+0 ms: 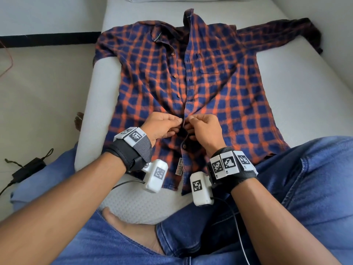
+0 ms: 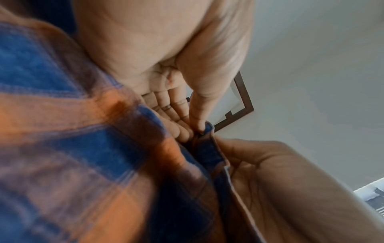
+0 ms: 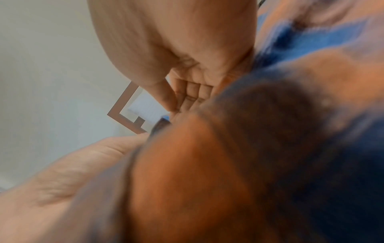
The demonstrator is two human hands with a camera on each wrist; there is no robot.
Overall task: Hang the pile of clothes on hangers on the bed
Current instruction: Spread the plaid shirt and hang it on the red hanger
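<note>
We sit on a white mattress point(image 1: 298, 96) that runs away from us toward a pale wall; beige floor point(image 1: 44, 88) lies along its left edge, with bare mattress showing to the right of the shirt. A navy-and-orange plaid shirt point(image 1: 152, 77) is spread face up across the mattress, collar at the far end, hem at our blue jeans point(image 1: 305, 188), one sleeve reaching the right edge and the other folded over the left edge. Our left hand point(image 1: 162, 127) and right hand point(image 1: 205, 129) meet at the lower placket, each pinching a front edge between thumb and curled fingers; one fastened button point(image 1: 184, 146) sits just below them. A black power adapter point(image 1: 28, 168) lies on the floor. A care label point(image 1: 179, 166) near the hem bears print too small to read.
</note>
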